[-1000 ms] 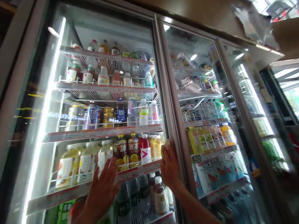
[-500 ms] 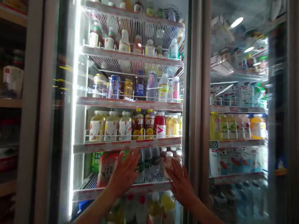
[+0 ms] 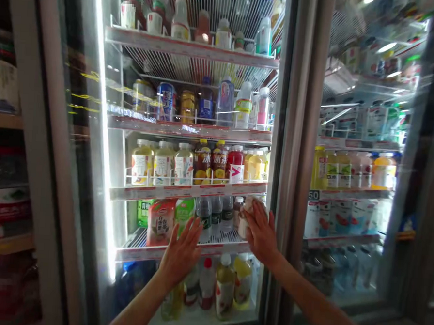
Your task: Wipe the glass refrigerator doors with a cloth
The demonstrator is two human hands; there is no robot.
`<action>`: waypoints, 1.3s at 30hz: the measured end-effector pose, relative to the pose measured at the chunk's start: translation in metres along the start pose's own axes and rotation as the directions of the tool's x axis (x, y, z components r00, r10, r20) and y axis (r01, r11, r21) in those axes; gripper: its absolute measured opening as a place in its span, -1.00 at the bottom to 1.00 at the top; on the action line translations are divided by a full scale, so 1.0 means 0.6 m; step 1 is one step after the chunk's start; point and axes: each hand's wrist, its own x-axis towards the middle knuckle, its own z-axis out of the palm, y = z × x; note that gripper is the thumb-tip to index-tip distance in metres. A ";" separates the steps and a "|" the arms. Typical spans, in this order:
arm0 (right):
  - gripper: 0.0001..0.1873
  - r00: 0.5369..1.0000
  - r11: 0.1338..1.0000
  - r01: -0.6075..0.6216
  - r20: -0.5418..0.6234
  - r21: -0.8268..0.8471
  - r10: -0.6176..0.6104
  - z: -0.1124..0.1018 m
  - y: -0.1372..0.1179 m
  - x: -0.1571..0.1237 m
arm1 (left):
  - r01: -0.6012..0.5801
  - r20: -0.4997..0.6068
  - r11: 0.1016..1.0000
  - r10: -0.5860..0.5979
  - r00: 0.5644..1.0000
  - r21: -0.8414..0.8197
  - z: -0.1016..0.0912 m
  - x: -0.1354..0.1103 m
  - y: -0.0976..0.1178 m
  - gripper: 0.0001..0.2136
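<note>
Soft pale wad [image 3: 250, 206] under your right hand [image 3: 261, 232], near five o'clock.
It's probably cloth, light and squashy; press with flat fingers. Those fingers look nearly straight; I can't tell how tightly they grip. Your left hand [image 3: 182, 248], at seven o'clock, spreads loosely, seemingly holding nothing. The glass door [image 3: 132, 114] looks hard, slippery.

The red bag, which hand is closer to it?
Left. The left hand is just below and right of the bag; the right hand is farther right.
</note>
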 end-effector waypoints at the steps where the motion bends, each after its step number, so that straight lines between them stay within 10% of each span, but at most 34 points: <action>1: -0.47 1.000 1.000 0.029 0.001 0.012 -0.029 0.001 -0.005 -0.002 | 0.010 0.009 1.000 -0.010 1.000 0.001 -0.001 -0.006 0.000 -0.56; 5: -0.47 0.958 0.957 0.263 0.087 0.124 -0.274 0.006 -0.028 -0.013 | 0.028 0.046 1.000 -0.029 0.999 0.013 -0.012 -0.032 -0.006 -0.58; 10: -0.45 0.994 0.989 0.086 0.060 0.118 -0.094 0.019 -0.057 0.004 | 0.072 0.075 0.997 -0.074 0.994 0.040 -0.025 -0.055 -0.021 -0.58; 23: -0.39 0.926 0.901 0.354 0.043 0.251 -0.375 0.050 -0.147 0.027 | 0.153 0.102 0.982 -0.164 0.981 0.107 -0.053 -0.097 -0.074 -0.53; 27: -0.40 0.966 0.940 0.239 0.034 0.242 -0.255 0.062 -0.168 0.041 | 0.184 0.102 0.973 -0.199 0.975 0.137 -0.062 -0.115 -0.092 -0.48; 32: -0.43 0.825 0.794 0.505 0.082 0.338 -0.560 0.071 -0.190 0.030 | 0.172 0.145 0.966 -0.202 0.969 0.194 -0.078 -0.138 -0.112 -0.49; 36: -0.39 0.892 0.864 0.393 0.099 0.314 -0.441 0.075 -0.206 0.051 | 0.194 0.160 0.953 -0.235 0.959 0.233 -0.084 -0.144 -0.125 -0.50; 39: -0.40 0.850 0.816 0.485 0.050 0.316 -0.525 0.077 -0.214 0.073 | 0.209 0.158 0.950 -0.249 0.956 0.232 -0.084 -0.144 -0.138 -0.49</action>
